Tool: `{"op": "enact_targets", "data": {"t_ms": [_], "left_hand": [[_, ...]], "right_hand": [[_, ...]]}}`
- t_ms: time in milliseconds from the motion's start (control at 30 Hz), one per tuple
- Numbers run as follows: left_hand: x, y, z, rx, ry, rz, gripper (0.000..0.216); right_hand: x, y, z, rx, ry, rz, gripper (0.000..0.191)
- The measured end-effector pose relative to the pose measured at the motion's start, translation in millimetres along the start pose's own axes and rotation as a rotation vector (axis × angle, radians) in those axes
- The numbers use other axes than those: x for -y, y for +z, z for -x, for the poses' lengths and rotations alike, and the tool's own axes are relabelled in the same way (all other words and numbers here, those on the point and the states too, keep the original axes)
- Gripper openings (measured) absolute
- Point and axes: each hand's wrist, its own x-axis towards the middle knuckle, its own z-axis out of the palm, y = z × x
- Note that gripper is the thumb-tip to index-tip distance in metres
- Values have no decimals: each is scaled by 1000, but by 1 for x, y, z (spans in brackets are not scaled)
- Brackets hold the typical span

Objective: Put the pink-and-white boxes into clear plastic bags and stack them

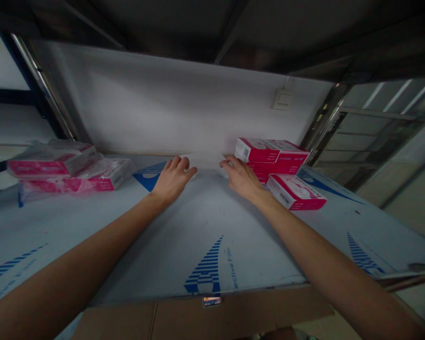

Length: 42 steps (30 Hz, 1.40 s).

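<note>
Both my arms reach to the back of a shelf [205,236] covered in white film with blue print. Between my hands a pale, flat packet [206,162] lies against the white back wall; it is dim and hard to make out. My left hand [173,178] has its fingers curled at the packet's left end. At the right end, the fingers of my right hand [239,178] are closed on it. A stack of pink and white boxes [276,158] stands just right of my right hand, and one more such box [296,191] lies beside my right wrist.
Pink boxes in clear wrap [69,170] are piled at the shelf's left. A metal upright [46,89] rises at the back left and another [322,118] at the back right. A wall switch [282,99] sits above the stack. Brown cardboard [198,318] lies under the shelf's front edge.
</note>
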Motion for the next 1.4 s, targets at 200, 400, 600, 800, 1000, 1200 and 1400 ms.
{"op": "enact_targets", "data": {"t_ms": [200,400,600,800,1000,1200,1400], "left_hand": [[-1,0,1,42,-82,9,55],[-6,-6,0,-18,-56,46,32],[-9,-5,0,-56,-47,69,31],[-3,-6,0,6,-59,1,20],[-4,-7,1,34,-33,45,29],[-5,-7,-1,27,-104,21,35],[1,-7,3,50,-232,-51,73]], "right_hand": [[11,-12,2,54,-46,29,62],[17,-11,0,66,21,24,49],[7,0,-1,38,114,-85,38],[1,-2,4,-25,122,9,89],[-2,9,-1,-50,66,-208,37],[-1,8,2,25,125,-93,52],[5,4,4,34,108,-77,81]]}}
